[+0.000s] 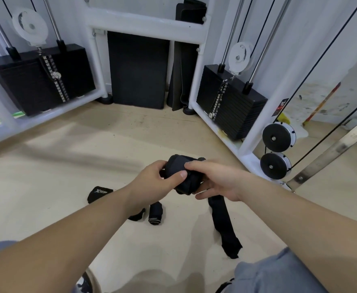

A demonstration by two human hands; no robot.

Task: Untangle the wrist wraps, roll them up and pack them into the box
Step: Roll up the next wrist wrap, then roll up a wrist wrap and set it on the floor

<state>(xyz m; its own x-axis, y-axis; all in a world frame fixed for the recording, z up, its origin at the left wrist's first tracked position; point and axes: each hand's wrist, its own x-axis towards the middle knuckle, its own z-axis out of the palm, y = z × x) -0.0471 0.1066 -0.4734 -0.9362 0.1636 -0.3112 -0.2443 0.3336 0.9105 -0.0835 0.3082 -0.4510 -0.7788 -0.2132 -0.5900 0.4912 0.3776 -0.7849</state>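
Observation:
Both hands hold a partly rolled black wrist wrap (183,176) above the floor. My left hand (158,180) grips its left side with the thumb pressed on top. My right hand (215,178) closes on its right side. The wrap's loose tail (224,225) hangs down toward my right knee. On the floor below lie a small rolled black wrap with a grey stripe (155,214), a flat black piece with white lettering (99,193), and another black piece (138,215) partly hidden by my left forearm. No box is in view.
A white cable machine frame (148,24) stands ahead with black weight stacks at the left (40,79) and right (230,102). Black mats (137,70) lean against the wall between them. Two black pulleys (276,149) sit at the right. My knees in blue shorts (279,273) fill the bottom.

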